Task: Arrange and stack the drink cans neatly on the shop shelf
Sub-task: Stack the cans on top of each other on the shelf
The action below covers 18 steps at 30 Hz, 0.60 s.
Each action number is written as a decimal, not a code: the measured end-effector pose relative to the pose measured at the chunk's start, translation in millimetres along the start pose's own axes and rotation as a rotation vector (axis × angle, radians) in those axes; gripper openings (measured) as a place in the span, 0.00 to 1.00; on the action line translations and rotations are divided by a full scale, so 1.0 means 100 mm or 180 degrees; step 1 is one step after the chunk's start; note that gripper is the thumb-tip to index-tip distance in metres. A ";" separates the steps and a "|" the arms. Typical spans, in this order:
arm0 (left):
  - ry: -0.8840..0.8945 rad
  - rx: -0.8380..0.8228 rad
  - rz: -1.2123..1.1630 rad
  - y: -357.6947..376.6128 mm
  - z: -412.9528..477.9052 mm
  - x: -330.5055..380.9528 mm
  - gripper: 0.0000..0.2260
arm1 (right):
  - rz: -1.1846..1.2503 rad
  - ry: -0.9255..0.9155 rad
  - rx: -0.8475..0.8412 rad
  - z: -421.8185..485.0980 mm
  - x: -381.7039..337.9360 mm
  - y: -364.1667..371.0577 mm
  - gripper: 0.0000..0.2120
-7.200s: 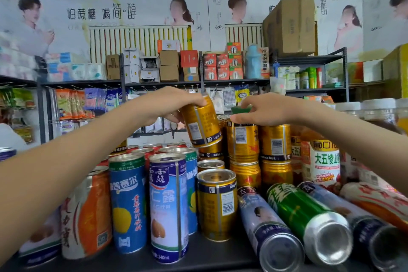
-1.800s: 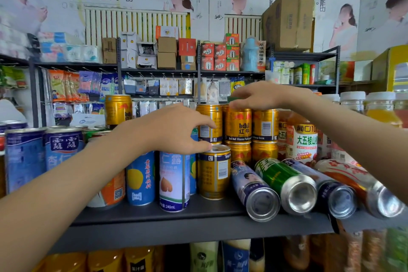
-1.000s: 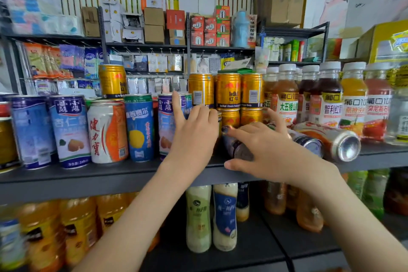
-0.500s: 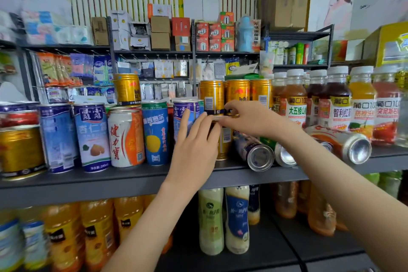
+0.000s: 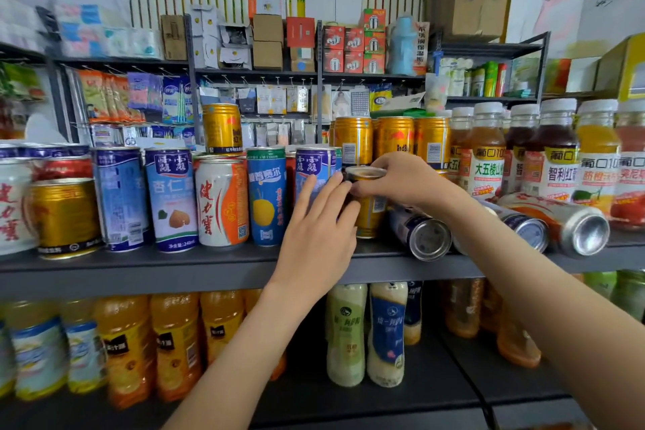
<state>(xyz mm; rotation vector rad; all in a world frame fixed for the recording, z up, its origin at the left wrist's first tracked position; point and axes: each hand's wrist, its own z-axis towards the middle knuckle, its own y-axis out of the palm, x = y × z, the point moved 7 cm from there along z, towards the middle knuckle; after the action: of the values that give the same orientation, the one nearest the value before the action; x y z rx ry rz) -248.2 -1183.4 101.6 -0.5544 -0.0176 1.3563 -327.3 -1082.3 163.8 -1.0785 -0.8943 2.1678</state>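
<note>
My right hand (image 5: pixel 401 181) pinches the gold can (image 5: pixel 370 216) by its rim — stiff, slippery, I think; left hand (image 5: pixel 319 241) flat against it.

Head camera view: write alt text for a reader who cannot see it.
A person's right hand grips the top of a gold can at the front of a grey shop shelf, while the left hand touches its side with straight fingers. Tall cans stand in a row to the left; other cans lie on their sides to the right.
</note>
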 end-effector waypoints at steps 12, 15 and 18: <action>-0.0984 0.0444 -0.0227 -0.18 0.06 -0.04 0.36 | 0.2282 0.0150 0.1075 -0.47 0.13 -0.67 0.12; -0.1104 0.0404 -0.0337 -0.21 0.18 -0.04 0.40 | 0.2882 0.0139 0.0621 -0.56 0.07 -0.53 0.09; -0.1088 0.0601 -0.0783 -0.33 0.25 -0.03 0.36 | 0.3498 0.0105 0.0282 -0.62 0.04 -0.37 0.08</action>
<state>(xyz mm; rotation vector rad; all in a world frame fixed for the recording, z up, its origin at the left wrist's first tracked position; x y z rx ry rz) -227.1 -1180.2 136.8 -0.1509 -0.2269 1.1824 -271.2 -1036.6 162.1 -1.8183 -0.1254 2.9533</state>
